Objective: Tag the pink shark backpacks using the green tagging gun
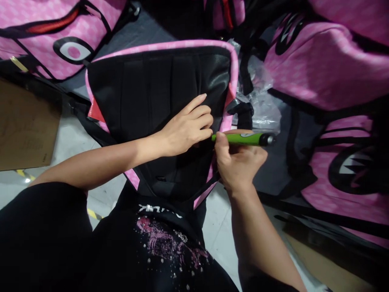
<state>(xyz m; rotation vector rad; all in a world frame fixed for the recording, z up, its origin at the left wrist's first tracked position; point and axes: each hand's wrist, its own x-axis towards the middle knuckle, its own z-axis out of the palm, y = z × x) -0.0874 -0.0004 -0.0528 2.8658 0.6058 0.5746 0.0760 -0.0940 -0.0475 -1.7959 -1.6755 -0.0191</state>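
A backpack [142,93] lies back panel up in front of me, black with pink checkered edging and small red corners at its sides. My left hand [185,127] rests on the right part of the black panel, fingers apart and slightly bent; its thumb is mostly hidden. At the backpack's right edge, my right hand [240,164] is closed around a green pen-shaped tool [243,139] with a black and silver end. The tool's other end points left, close to my left fingertips. What that tip touches is hard to make out.
Pink checkered bags with printed eyes lie at the upper left [100,32] and right [328,69]. Clear plastic wrap [264,109] sits beside the backpack on the dark grey surface [273,174]. A cardboard box [27,125] stands on the left.
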